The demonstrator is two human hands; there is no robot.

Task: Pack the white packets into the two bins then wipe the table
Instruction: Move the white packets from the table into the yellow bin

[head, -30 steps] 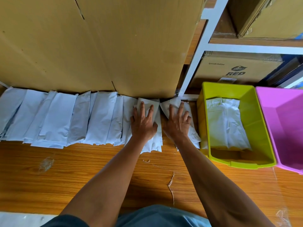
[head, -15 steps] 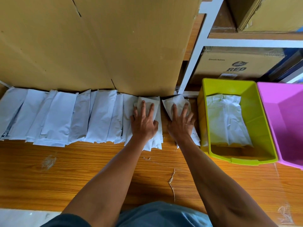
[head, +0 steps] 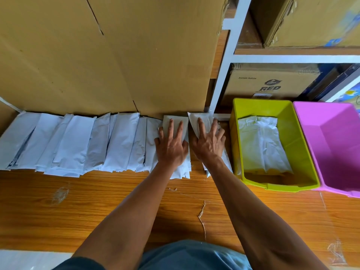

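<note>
My left hand [head: 171, 147] lies flat, fingers straight, pressing the right end of the packet row [head: 78, 143] on the counter [head: 97, 207]. My right hand [head: 209, 145] lies flat the same way on a loose packet [head: 200, 121] just beside the row, at 3 o'clock from it. Neither grip encloses anything. Green bin [head: 241, 145], at 3 o'clock from the hands, holds packets; pink bin [head: 331, 145] beyond it looks bare. Most packets are unpacked, as I judge it. To do this well, I would pin the row with the left, gather a thin squared stack with the right, and lay it flat in a bin.
</note>
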